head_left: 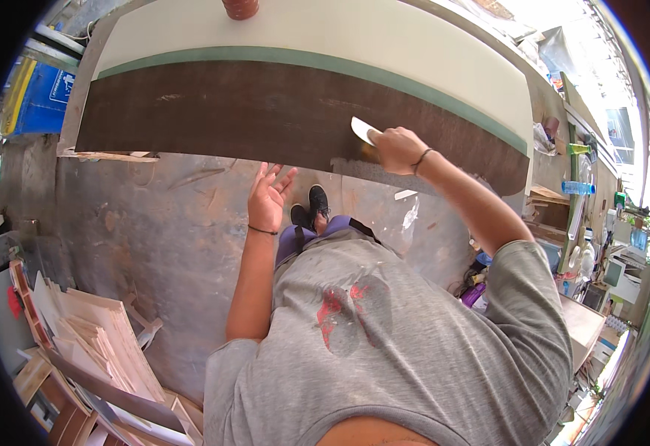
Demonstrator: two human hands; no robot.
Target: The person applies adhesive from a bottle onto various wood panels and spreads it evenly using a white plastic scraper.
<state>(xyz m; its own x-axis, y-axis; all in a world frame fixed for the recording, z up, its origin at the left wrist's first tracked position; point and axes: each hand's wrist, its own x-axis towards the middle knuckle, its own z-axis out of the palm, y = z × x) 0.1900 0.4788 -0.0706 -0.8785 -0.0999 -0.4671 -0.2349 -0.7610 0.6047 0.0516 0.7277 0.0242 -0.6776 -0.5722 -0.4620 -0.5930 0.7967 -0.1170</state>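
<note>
A long dark brown panel (pixel 213 108) lies across the bench in front of me. My right hand (pixel 398 149) is closed round a scraper (pixel 362 130), held over the right half of the panel near its front edge. The scraper's pale, curved blade sticks out to the left of my fist, and my fingers hide most of the rest. Below the fist a brownish patch shows, too unclear to name. My left hand (pixel 267 199) is held palm up with its fingers apart, just off the panel's front edge, holding nothing.
Behind the panel run a green strip (pixel 265 54) and a cream board (pixel 302 30) with a reddish-brown pot (pixel 241 7). A blue bin (pixel 44 93) stands at the far left. Stacked wood offcuts (pixel 102 327) lean at lower left. Shelves with bottles (pixel 577 188) line the right.
</note>
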